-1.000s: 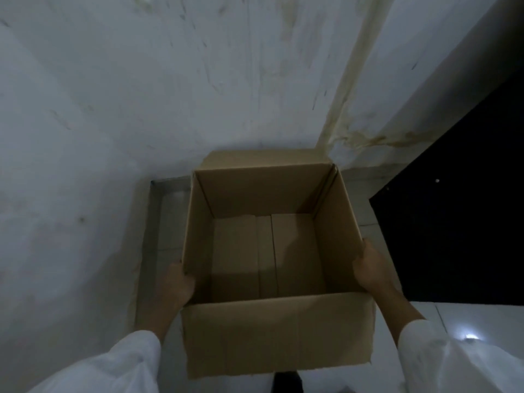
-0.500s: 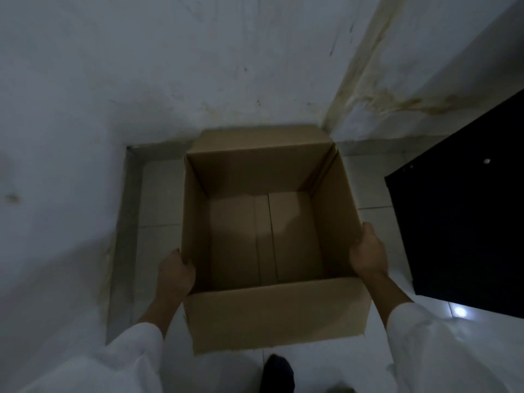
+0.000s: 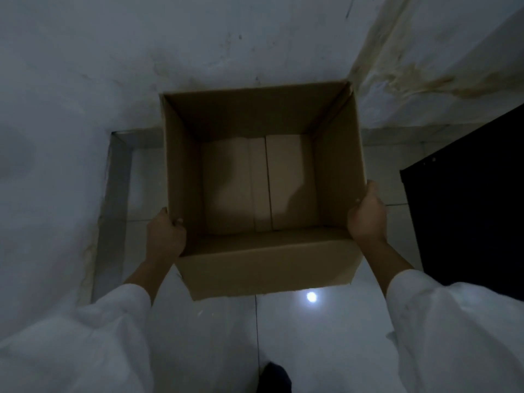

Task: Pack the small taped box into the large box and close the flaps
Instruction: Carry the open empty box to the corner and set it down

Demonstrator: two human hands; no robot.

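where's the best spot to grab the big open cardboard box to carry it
Probably the two side walls near the front corners, one hand from each side, as the left hand and right hand do now on the large box: it is wide, open-topped and empty.

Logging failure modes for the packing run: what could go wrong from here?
1. The box is empty and no small taped box is in view; it has to be found in dim light.
2. Left hand and right hand grip only the side walls, so the box could flex or slip.
3. The bottom flaps show a seam; tape isn't visible, so they may open.
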